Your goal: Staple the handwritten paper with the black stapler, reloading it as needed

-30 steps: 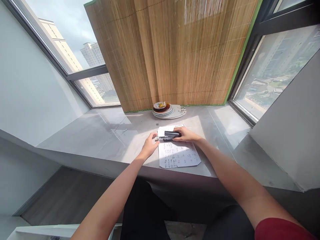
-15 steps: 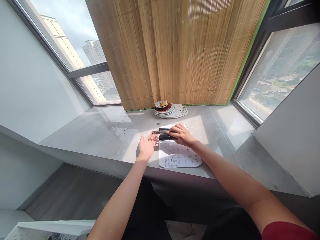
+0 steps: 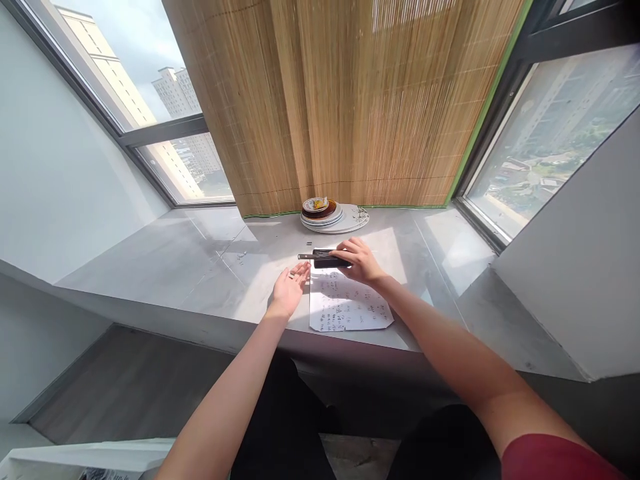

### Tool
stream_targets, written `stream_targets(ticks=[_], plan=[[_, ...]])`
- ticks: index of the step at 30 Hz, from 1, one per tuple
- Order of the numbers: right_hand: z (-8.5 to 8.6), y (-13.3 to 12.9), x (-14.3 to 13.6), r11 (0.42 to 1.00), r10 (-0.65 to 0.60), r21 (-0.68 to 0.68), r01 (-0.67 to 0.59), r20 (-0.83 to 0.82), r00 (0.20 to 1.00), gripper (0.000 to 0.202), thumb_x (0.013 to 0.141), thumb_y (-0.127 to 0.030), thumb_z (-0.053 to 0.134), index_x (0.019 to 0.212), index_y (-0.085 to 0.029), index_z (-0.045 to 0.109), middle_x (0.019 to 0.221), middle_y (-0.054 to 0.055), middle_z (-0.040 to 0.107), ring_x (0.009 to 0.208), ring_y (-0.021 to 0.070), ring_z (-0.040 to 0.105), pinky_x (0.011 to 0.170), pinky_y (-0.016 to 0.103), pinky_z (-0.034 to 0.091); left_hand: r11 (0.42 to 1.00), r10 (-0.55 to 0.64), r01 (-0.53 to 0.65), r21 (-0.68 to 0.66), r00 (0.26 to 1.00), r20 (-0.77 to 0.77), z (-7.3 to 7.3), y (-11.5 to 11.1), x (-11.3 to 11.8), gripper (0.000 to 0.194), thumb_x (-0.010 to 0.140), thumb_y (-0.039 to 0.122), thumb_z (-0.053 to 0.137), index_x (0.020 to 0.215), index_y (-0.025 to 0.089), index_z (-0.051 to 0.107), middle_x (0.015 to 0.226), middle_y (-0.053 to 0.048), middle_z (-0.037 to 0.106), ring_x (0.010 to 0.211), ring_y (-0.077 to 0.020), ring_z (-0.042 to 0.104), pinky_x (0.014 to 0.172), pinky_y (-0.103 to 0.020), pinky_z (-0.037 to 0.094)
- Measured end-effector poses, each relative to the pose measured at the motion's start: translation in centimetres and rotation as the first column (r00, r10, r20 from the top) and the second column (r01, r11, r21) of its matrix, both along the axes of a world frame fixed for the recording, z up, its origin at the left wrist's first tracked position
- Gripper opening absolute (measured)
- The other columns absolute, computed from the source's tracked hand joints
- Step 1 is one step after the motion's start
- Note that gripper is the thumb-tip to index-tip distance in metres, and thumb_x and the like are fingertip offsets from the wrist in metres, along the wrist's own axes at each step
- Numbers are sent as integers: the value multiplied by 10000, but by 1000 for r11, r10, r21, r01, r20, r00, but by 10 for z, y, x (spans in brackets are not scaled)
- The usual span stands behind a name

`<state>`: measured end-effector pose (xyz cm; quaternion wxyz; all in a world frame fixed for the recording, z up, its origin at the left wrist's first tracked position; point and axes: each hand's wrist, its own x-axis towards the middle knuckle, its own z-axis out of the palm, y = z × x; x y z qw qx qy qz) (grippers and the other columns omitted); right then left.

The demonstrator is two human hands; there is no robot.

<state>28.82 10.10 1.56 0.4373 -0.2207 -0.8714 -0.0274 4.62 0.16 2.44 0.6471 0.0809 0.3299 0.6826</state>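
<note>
My right hand [image 3: 361, 260] is closed round what looks like a black stapler [image 3: 330, 263], held over the top part of a sheet of paper [image 3: 350, 303]. A thin metal bar sticks out from the stapler to the left; my fingers cover its right end. Handwriting runs across the white sheet, which lies near the sill's front edge. Just left of the sheet, my left hand [image 3: 290, 288] is turned palm up with its fingers stretched out, below the bar's tip and apart from it.
Stacked plates [image 3: 323, 217] stand on an oval plate [image 3: 357, 217] at the back of the grey sill [image 3: 150, 267]. A tiny grey piece [image 3: 309, 243] lies behind the stapler. A bamboo blind [image 3: 340, 107] hangs behind. A white basket [image 3: 90, 460] is at lower left.
The stapler in my right hand has risen slightly and turned a little. My left hand stays palm up beside the paper. The whole view has shifted slightly.
</note>
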Motion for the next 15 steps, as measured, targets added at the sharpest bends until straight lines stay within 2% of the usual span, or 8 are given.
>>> stream_targets(ticks=[1,3,5,7,9,12,14,15], plan=[[-1,3,1,992,-11,-125,3,-63,998,160,936,-204,706,1076,-211,783,999,88,740,897,242,609,812,384,469,1000,0,0,10,1000,-20,0,0,1,376,1181,210,402,1415,30,635,1256,-246,765,1156,-269,808,986,-347,691],[-4,8,1,930,-53,-368,6,-120,991,97,871,-266,765,942,-201,753,897,46,696,811,216,610,751,344,459,999,19,-16,36,995,-97,-1,-1,2,311,1144,129,437,1329,39,670,1199,-229,768,1118,-252,807,967,-329,686],[-6,11,1,846,-92,-532,34,-82,992,111,820,-274,796,844,-201,716,841,13,671,762,194,604,718,318,432,997,48,-33,69,975,-217,-4,-2,3,263,1125,77,459,1241,59,694,1055,-166,762,930,-194,793,832,-273,673],[-6,11,1,796,-92,-600,77,5,996,114,808,-257,809,808,-199,711,837,10,682,779,196,614,720,311,420,994,68,-34,103,936,-344,-6,-5,4,206,1142,113,508,1190,85,706,910,-85,710,689,-124,681,625,-212,586],[-4,8,0,794,-73,-599,104,76,994,120,831,-281,834,859,-195,756,884,30,712,838,218,630,752,321,441,991,52,9,133,892,-448,-7,-8,5,165,1147,247,626,1169,111,716,827,-26,648,555,-83,534,489,-186,448],[3,0,-1,864,-76,-495,92,53,996,334,909,-446,865,1145,-213,826,1103,101,741,1028,286,632,912,407,506,973,-37,166,159,795,-606,-10,-11,7,413,1036,528,821,1140,139,729,773,12,599,500,-61,414,436,-182,304],[7,-5,-4,922,-5,-387,5,1,1000,454,959,-520,841,1317,-243,803,1239,136,719,1124,315,596,1023,489,505,945,-107,294,145,697,-709,-13,-12,9,580,956,693,845,1118,149,725,753,14,599,490,-61,372,437,-189,251],[8,-8,-6,939,70,-337,-68,-7,998,464,979,-520,827,1356,-251,793,1269,144,712,1136,317,584,1054,514,499,927,-140,351,131,649,-747,-14,-12,11,636,935,754,830,1116,155,718,740,15,595,489,-64,358,441,-193,233]])
